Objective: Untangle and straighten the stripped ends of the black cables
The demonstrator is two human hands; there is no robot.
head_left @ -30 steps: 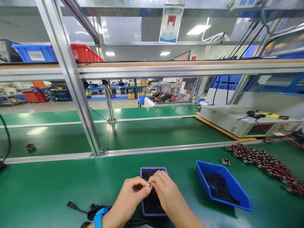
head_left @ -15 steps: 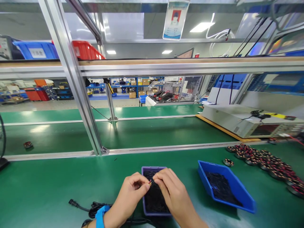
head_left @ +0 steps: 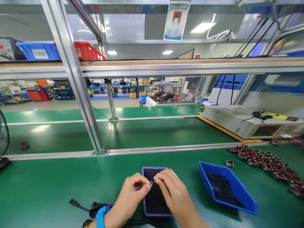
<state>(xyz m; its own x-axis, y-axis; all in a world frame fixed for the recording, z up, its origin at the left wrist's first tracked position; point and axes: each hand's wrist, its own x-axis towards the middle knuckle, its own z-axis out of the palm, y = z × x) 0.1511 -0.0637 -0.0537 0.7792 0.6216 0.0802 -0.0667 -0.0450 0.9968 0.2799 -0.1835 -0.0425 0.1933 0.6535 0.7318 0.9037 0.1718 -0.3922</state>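
Over a purple bin [head_left: 145,202], my left hand [head_left: 133,191] is closed in a pinch on the thin coloured wires [head_left: 151,183], with red and yellow showing. Facing it, my right hand [head_left: 173,191] pinches at the tips of those wires; a small dark bit shows there, and whether it is a wire end or a sleeve I cannot tell. Small black pieces [head_left: 155,201] fill the bin below both hands. A black cable [head_left: 96,207] with a round connector lies coiled beside my left wrist and runs under the forearm.
To the right stands a blue bin [head_left: 248,202] of black pieces. Beyond it lie many copper-wound motor parts [head_left: 266,163]. A grey instrument box [head_left: 228,118] rests on a wooden board. An aluminium post [head_left: 78,82] rises at left, and a shelf rail [head_left: 166,70] crosses above.
Both hands keep nearly the same pinching pose over the purple bin. The dark bit at the wire tips looks less visible between the fingers. The whole view has shifted slightly.
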